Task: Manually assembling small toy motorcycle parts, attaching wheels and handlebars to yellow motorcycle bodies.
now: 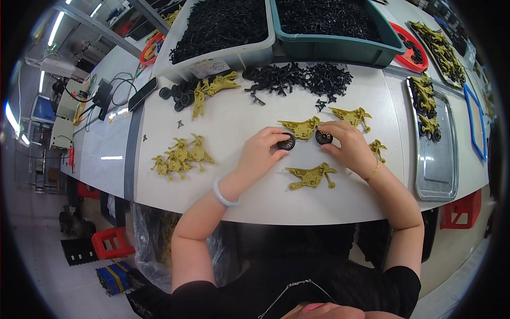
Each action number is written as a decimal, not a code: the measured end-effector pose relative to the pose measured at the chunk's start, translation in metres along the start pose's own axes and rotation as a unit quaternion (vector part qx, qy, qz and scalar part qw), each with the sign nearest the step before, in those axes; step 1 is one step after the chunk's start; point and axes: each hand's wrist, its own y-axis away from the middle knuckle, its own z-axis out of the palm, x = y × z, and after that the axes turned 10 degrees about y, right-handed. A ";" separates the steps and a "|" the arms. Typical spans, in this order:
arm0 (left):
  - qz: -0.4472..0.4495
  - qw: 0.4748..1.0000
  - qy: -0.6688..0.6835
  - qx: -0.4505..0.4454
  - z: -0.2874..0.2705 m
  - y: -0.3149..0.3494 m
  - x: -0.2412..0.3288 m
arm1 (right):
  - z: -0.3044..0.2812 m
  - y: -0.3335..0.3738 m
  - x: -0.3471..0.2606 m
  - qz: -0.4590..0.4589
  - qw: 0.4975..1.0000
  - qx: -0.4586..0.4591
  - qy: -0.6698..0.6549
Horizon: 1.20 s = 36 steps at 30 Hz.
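Thumb and fingers of my left hand (261, 150) pinch a small black spoked toy wheel (286, 142) by its edge. A matching black wheel (324, 137) is in the grip of my right hand (348, 144). Just beyond and between the two wheels lies an olive-yellow toy motorcycle body (300, 127); whether either wheel touches it I cannot tell. Closer to me lies a similar yellow body (312, 176), and past my right hand are another body (350, 116) and a partly hidden yellow piece (377, 149).
Several yellow bodies (182, 154) cluster at left. Behind are loose black wheels (184, 99), yellow parts (212, 87) and a heap of small black parts (297, 78). A white bin (226, 63) and a green bin (340, 48) stand at the back. A metal tray (436, 165) holds assembled toys at right.
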 end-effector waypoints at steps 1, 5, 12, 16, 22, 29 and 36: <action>-0.018 1.000 0.010 -0.001 0.001 0.001 -0.001 | 0.002 0.001 0.002 -0.014 1.000 0.007 0.006; -0.030 0.999 0.015 0.017 0.005 0.003 -0.003 | 0.001 0.003 0.002 -0.023 1.000 0.009 -0.003; -0.029 0.998 0.047 0.018 0.004 0.001 -0.009 | 0.002 0.004 0.009 -0.041 0.999 0.016 0.011; -0.008 0.999 0.039 0.012 0.003 0.001 -0.018 | 0.001 0.001 0.006 -0.067 0.997 0.024 0.043; 0.018 1.000 -0.013 -0.003 0.005 -0.002 -0.020 | 0.002 0.001 0.006 -0.092 0.993 0.044 0.060; -0.030 0.999 0.022 -0.001 0.000 -0.001 -0.015 | -0.001 0.000 0.007 -0.025 1.000 -0.008 -0.002; -0.077 0.995 0.065 0.019 0.000 -0.002 -0.014 | -0.001 -0.001 0.006 -0.018 0.998 -0.024 -0.051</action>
